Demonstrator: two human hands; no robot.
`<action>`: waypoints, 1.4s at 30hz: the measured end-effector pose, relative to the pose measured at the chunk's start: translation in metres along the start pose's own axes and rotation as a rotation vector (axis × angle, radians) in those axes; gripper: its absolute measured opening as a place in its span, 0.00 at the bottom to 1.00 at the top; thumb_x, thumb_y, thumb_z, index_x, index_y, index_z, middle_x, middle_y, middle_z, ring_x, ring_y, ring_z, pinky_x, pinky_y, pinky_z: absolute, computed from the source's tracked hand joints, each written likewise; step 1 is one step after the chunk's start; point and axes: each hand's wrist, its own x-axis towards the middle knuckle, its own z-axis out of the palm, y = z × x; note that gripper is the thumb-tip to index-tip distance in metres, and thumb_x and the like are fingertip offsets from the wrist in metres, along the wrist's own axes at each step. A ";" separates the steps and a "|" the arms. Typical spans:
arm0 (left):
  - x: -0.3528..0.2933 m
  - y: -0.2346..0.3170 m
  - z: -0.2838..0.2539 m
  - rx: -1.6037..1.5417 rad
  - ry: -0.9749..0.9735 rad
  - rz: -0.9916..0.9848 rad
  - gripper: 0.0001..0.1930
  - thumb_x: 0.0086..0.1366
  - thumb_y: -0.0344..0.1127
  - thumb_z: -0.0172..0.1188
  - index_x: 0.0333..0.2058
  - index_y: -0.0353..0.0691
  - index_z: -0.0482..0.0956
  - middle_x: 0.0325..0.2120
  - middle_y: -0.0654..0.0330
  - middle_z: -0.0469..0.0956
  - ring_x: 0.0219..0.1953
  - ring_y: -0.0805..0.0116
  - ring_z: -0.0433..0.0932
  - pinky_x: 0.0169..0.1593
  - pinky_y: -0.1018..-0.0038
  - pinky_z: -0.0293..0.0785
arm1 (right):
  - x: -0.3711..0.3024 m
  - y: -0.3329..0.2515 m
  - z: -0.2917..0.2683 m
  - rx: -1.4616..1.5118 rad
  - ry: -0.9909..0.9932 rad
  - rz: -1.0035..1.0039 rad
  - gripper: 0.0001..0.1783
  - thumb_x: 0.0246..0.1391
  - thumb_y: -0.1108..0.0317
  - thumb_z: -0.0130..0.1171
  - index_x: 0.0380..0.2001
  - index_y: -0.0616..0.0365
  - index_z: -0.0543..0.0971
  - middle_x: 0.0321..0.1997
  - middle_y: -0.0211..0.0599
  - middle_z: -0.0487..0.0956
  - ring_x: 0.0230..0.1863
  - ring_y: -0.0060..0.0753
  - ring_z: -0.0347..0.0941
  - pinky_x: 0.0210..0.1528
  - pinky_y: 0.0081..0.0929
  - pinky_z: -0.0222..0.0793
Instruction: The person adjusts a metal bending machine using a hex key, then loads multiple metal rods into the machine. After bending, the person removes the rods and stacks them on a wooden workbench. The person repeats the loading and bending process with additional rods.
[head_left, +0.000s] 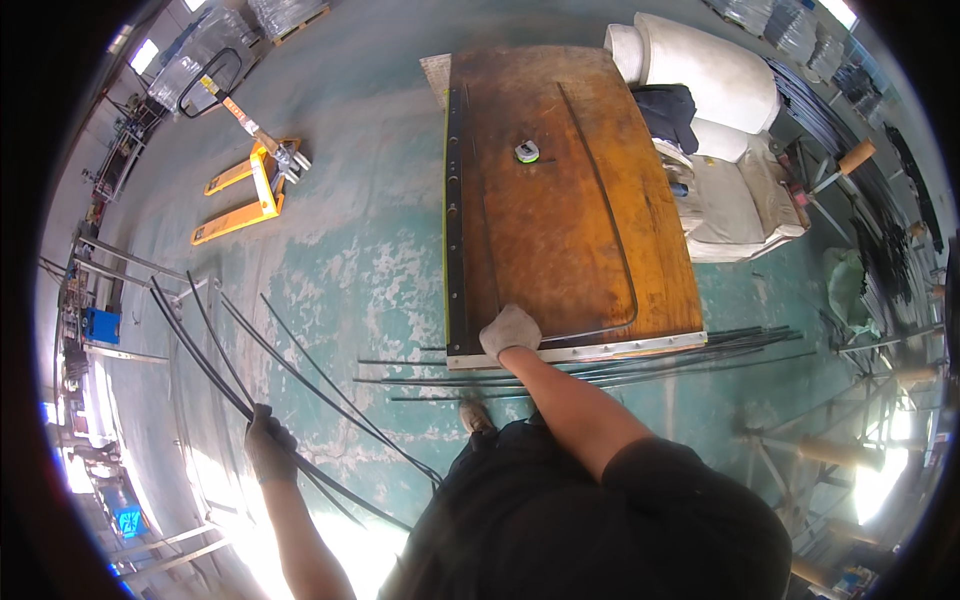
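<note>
My left hand (268, 445), in a dark glove, is closed around several long thin dark metal rods (215, 378) that run from the floor side up past my hip. In a pale glove, my right hand (510, 332) is closed at the near-left corner of a bent metal rod (603, 190). That rod lies as a long U-shaped frame on the brown wooden worktable (540, 230); the glove hides its corner. A tape measure (527, 151) sits on the tabletop inside the frame, beside a short dark piece.
Several straight rods (700, 352) lie across the table's near edge. A dark metal strip (454, 220) edges its left side. Further left stands a yellow pallet jack (262, 185). White rolls (700, 75) and stuffed sacks (735, 205) stand right; racks line both sides.
</note>
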 end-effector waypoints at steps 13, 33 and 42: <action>0.018 -0.008 0.000 -0.019 -0.026 0.027 0.14 0.83 0.48 0.67 0.40 0.45 0.80 0.21 0.73 0.62 0.17 0.79 0.59 0.22 0.75 0.52 | -0.003 0.086 -0.289 1.104 0.793 -0.152 0.20 0.80 0.55 0.62 0.49 0.64 0.87 0.25 0.28 0.75 0.22 0.25 0.70 0.24 0.33 0.63; -0.020 -0.057 0.055 0.226 -0.037 -0.062 0.11 0.78 0.42 0.67 0.36 0.47 0.80 0.17 0.72 0.64 0.13 0.75 0.63 0.18 0.71 0.56 | 0.009 0.172 -0.030 -0.313 0.247 -0.103 0.18 0.65 0.57 0.70 0.57 0.40 0.90 0.59 0.45 0.85 0.65 0.53 0.77 0.65 0.58 0.70; -0.037 -0.093 0.066 0.181 -0.028 -0.229 0.08 0.76 0.39 0.66 0.36 0.49 0.77 0.17 0.72 0.64 0.14 0.74 0.62 0.20 0.68 0.57 | -0.046 0.099 0.024 -0.229 0.114 -0.686 0.21 0.56 0.58 0.74 0.53 0.48 0.89 0.56 0.35 0.85 0.64 0.47 0.78 0.66 0.50 0.72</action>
